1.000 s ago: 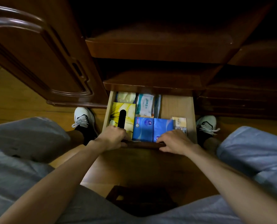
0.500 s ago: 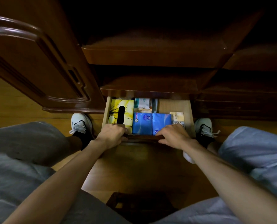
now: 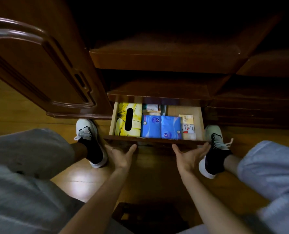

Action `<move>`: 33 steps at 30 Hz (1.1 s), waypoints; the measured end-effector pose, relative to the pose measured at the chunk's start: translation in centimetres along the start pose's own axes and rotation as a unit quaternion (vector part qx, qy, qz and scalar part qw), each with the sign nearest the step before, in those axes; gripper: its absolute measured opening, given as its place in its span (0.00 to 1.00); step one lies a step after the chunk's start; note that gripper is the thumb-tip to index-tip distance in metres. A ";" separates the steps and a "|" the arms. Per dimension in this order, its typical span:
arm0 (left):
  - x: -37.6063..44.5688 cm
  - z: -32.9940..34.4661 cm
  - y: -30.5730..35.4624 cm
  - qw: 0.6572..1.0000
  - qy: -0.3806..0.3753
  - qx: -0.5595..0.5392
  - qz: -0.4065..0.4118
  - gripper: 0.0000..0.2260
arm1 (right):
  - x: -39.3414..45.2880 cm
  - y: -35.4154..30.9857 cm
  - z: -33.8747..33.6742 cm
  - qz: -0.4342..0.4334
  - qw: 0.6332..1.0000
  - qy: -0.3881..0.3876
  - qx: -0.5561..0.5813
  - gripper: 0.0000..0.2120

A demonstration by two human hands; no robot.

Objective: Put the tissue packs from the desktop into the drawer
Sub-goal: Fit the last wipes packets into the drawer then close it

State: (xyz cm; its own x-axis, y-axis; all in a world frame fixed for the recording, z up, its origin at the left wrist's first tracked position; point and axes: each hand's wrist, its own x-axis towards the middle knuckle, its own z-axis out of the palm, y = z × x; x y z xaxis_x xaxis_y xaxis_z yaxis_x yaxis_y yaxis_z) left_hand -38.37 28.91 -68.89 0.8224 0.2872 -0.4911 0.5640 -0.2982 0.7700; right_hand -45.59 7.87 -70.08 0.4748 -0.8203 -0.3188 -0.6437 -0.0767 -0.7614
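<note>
My left hand point(image 3: 121, 156) and right hand point(image 3: 189, 157) sit palms-up, fingers spread, under the drawer point(image 3: 154, 141) front (half open). Inside: two blue tissue packs point(image 3: 160, 126), one yellow tissue box point(image 3: 128, 119).

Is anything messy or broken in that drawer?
Nothing stands out. The yellow tissue box, two blue tissue packs and small packs lie flat, side by side, in the drawer. Both open hands are at its front edge.
</note>
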 end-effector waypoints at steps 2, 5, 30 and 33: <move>0.3 0.7 -0.9 0.999 -0.030 -0.014 0.018 0.54 | 0.2 0.5 0.4 0.057 0.996 -0.020 0.070 0.68; 0.9 2.0 -1.1 0.999 -0.014 0.003 0.038 0.54 | 0.9 1.2 0.6 0.016 0.996 -0.042 0.076 0.69; 14.5 11.5 6.4 0.982 0.017 0.048 0.180 0.55 | 15.6 -4.6 10.5 -0.110 0.994 0.015 0.000 0.65; 14.4 10.0 5.1 0.980 -0.017 0.046 0.194 0.54 | 15.2 -4.1 10.4 -0.101 0.995 0.010 0.012 0.64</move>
State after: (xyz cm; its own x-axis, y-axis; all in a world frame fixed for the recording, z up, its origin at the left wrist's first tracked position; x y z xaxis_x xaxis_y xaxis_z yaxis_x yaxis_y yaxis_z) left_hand -22.91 22.39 -76.12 0.9773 0.1065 -0.1830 0.2116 -0.4612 0.8617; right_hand -29.49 1.63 -77.73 0.5807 -0.8008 -0.1465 -0.5210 -0.2273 -0.8227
